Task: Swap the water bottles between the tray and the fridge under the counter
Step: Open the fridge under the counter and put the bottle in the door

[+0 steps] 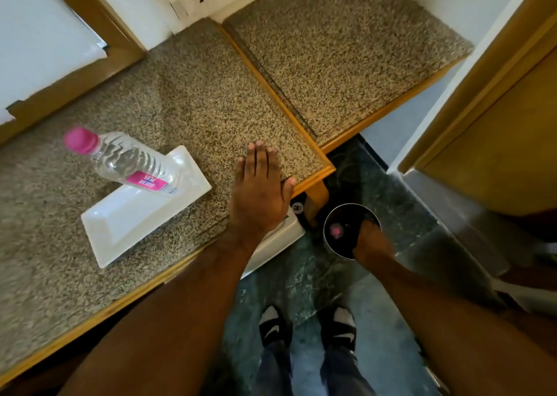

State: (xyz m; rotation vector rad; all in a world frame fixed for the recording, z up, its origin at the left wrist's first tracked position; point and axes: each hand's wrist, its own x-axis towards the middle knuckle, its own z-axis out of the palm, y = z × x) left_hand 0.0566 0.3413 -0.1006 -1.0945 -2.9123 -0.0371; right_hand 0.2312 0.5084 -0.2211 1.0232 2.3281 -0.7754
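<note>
Overhead: 1 pink-capped water bottle [129,162] upright on white tray [126,223] atop granite counter [193,100]; left hand [260,190] flat, fingers together, on counter edge; right hand [366,240] low beside round bin [346,230], grip unreadable.

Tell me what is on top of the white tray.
One clear water bottle with a pink cap stands at the far end of the white tray; the rest of the tray is bare. The bottle's base hides the patch of tray beneath it.
</note>
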